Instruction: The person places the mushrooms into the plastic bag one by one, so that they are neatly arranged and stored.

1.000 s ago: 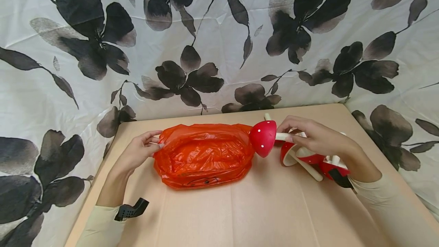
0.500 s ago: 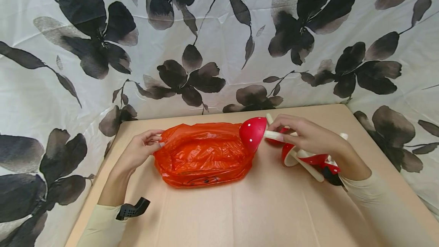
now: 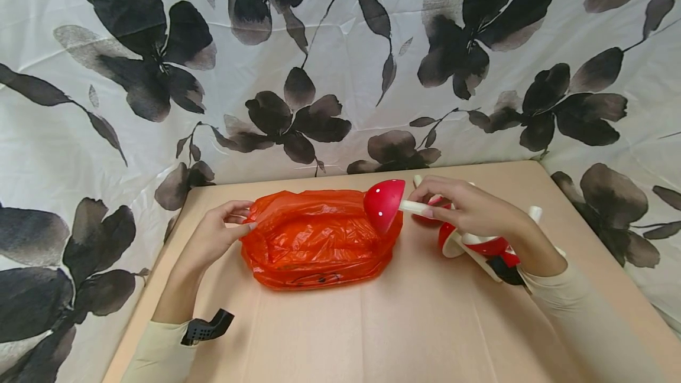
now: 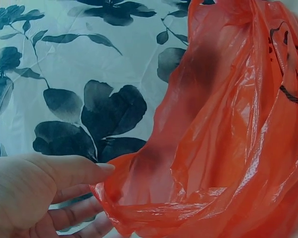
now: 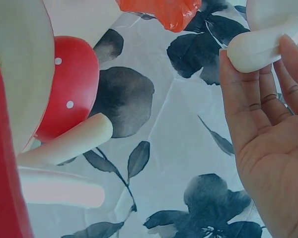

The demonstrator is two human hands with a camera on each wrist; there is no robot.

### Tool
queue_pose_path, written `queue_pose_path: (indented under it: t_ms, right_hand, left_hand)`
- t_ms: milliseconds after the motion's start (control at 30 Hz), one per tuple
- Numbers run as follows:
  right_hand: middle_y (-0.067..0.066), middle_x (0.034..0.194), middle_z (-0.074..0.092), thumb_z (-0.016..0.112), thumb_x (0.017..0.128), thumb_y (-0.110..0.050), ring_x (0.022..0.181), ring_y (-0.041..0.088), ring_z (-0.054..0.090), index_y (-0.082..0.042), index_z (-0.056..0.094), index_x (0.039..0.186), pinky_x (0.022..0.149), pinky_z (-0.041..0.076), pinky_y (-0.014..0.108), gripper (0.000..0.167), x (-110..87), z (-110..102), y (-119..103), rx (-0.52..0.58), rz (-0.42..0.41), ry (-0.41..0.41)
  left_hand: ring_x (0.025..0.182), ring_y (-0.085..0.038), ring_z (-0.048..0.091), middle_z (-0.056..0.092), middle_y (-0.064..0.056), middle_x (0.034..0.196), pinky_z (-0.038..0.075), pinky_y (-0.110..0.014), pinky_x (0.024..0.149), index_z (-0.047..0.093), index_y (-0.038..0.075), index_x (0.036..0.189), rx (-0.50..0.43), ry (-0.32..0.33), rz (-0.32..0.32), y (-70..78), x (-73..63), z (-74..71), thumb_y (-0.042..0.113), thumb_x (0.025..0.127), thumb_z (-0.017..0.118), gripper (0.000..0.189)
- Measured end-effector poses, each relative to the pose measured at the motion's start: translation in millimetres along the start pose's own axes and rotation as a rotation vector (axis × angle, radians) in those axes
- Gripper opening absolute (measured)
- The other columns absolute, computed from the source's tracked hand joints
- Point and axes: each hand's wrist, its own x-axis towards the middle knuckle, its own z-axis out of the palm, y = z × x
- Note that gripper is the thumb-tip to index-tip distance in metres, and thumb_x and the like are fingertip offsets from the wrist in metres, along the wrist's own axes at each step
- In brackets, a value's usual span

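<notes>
The red toy mushroom (image 3: 383,203) with white dots is at the right end of the orange-red plastic bag (image 3: 319,247); its cap points left and overlaps the bag in the head view. Whether the cap touches the plastic or is above it cannot be determined. The right hand (image 3: 461,205) pinches the pale stem between thumb and fingers, a narrow grip near the stem's free end. The left hand (image 3: 211,234) holds the bag's left edge, thumb against the film and fingers opposite.

Step in hand, as judged: presenting the mushroom, cap first, to the bag while the left hand steadies it. The next move likely calls for locating the bag's mouth, lifting its edge clear, guiding the cap inside, then releasing the stem. Caution: the thin film may fold or catch on the wide cap.

Further mushrooms (image 3: 451,242) lie to the right, partly hidden by the right hand and wrist. All rest on the wooden table (image 3: 340,336), before a floral cloth (image 3: 340,52).
</notes>
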Motion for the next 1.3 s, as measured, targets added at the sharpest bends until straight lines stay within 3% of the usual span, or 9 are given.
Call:
queue_pose_path:
  t_ms: [333, 633, 800, 1000, 1300]
  right_hand:
    - [-0.006, 0.109, 0.067, 0.073, 0.094, -0.015, 0.099, 0.012, 0.065, -0.024, 0.065, 0.121, 0.089, 0.058, 0.031, 0.030, 8.0, 5.2, -7.1, 0.072, 0.032, -0.004]
    - [-0.006, 0.113, 0.066, 0.070, 0.094, -0.006, 0.101, 0.018, 0.064, -0.021, 0.067, 0.121, 0.085, 0.060, 0.032, 0.031, 20.7, 15.5, -17.9, 0.101, 0.024, -0.005]
    - [-0.005, 0.116, 0.065, 0.068, 0.095, -0.008, 0.103, 0.018, 0.063, -0.020, 0.067, 0.121, 0.083, 0.061, 0.034, 0.028, 29.7, 23.5, -23.9, 0.094, 0.003, -0.018]
    - [-0.005, 0.111, 0.067, 0.069, 0.095, -0.010, 0.099, 0.019, 0.062, -0.019, 0.068, 0.120, 0.083, 0.059, 0.036, 0.026, 42.7, 35.6, -28.6, 0.087, 0.020, -0.041]
    - [-0.003, 0.112, 0.065, 0.070, 0.094, -0.009, 0.102, 0.021, 0.060, -0.019, 0.068, 0.117, 0.082, 0.058, 0.033, 0.026, 61.0, 52.3, -30.2, 0.115, 0.059, -0.060]
  left_hand:
    - [0.105, -0.035, 0.062, 0.067, -0.022, 0.119, 0.056, -0.022, 0.071, 0.061, -0.001, 0.133, 0.004, 0.029, 0.025, 1.7, -0.4, 2.7, 0.004, 0.093, 0.070, 0.041]
    - [0.105, -0.033, 0.062, 0.068, -0.018, 0.114, 0.052, -0.021, 0.080, 0.063, 0.001, 0.128, 0.110, 0.069, 0.050, 0.6, -0.4, 6.9, 0.000, 0.087, 0.073, 0.042]
    - [0.101, -0.034, 0.063, 0.067, -0.020, 0.111, 0.054, -0.018, 0.071, 0.063, -0.001, 0.125, 0.086, 0.083, 0.053, 0.8, -1.0, 8.3, -0.004, 0.087, 0.071, 0.039]
    - [0.103, -0.035, 0.063, 0.066, -0.021, 0.110, 0.053, -0.015, 0.072, 0.062, -0.001, 0.128, 0.047, 0.089, 0.049, 1.6, -2.2, 7.4, -0.003, 0.088, 0.071, 0.041]
    - [0.100, -0.036, 0.064, 0.066, -0.025, 0.118, 0.058, -0.024, 0.068, 0.059, 0.000, 0.134, 0.006, 0.061, 0.016, 1.0, -2.9, 6.1, -0.001, 0.092, 0.067, 0.043]
